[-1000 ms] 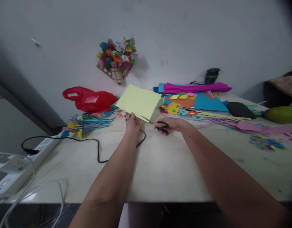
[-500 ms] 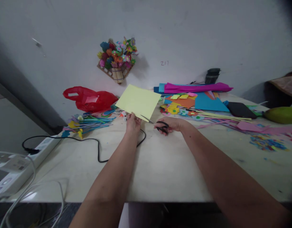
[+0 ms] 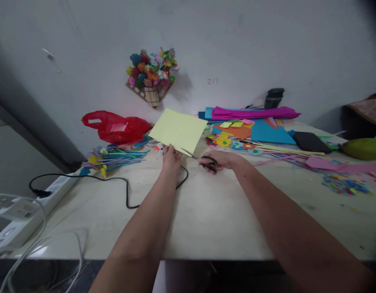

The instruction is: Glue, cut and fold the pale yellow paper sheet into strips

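A pale yellow sheet [image 3: 178, 129] is held up above the table, tilted, its lower edge pinched by my left hand [image 3: 172, 158]. My right hand [image 3: 216, 160] grips black-handled scissors [image 3: 209, 162]. Their blades reach left to the sheet's lower edge near its right corner, one blade lying over the sheet. Whether the blades have cut into it I cannot tell. Just left of my left hand sits a small white and orange object [image 3: 159, 148], partly hidden by the sheet.
Left on the table [image 3: 218, 219] are a red plastic bag [image 3: 117, 128], paper flowers [image 3: 97, 160], a black cable [image 3: 126, 191] and a power strip [image 3: 50, 197]. At right lie coloured sheets [image 3: 270, 132], flower cutouts [image 3: 223, 141], a black phone-like object [image 3: 311, 142] and scattered scraps [image 3: 346, 184].
My hands, the sheet and the scissors stay in nearly the same place. Only a very slight shift of the whole view is visible.
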Demonstrator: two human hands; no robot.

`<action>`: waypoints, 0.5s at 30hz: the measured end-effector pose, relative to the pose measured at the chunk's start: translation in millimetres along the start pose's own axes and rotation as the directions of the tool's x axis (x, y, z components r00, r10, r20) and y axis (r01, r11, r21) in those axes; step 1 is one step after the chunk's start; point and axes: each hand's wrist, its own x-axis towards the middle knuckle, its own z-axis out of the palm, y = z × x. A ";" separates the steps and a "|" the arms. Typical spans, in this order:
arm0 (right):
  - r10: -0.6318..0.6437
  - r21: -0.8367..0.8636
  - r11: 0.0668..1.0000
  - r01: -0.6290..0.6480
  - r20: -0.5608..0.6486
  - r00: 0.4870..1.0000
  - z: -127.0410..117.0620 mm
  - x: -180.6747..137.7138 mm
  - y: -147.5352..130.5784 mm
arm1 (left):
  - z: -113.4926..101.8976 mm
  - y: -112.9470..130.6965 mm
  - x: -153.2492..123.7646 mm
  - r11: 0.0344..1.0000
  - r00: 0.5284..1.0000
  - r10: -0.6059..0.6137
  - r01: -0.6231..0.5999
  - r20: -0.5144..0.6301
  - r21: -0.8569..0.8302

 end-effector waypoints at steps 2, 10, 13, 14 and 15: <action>-0.017 -0.015 1.000 0.017 -0.004 1.000 -0.3 1.0 1.1 | 0.3 0.3 -0.1 1.000 1.000 0.004 -0.004 -0.004 0.014; -0.081 -0.098 0.992 0.080 -0.010 0.997 -2.2 5.3 7.4 | 2.6 1.9 -0.9 1.000 0.999 0.008 -0.008 -0.032 0.002; -0.087 -0.125 0.989 0.083 -0.027 0.996 -1.7 4.1 7.0 | 1.5 1.5 0.3 1.000 0.999 0.010 -0.010 -0.038 0.010; -0.090 -0.130 0.988 0.085 -0.033 0.995 -1.7 4.0 7.1 | 0.9 1.4 0.7 1.000 0.999 0.009 -0.009 -0.035 0.013; -0.093 -0.135 0.987 0.087 -0.038 0.995 -1.8 4.2 7.4 | 0.4 1.2 1.0 1.000 1.000 0.009 -0.008 -0.029 0.015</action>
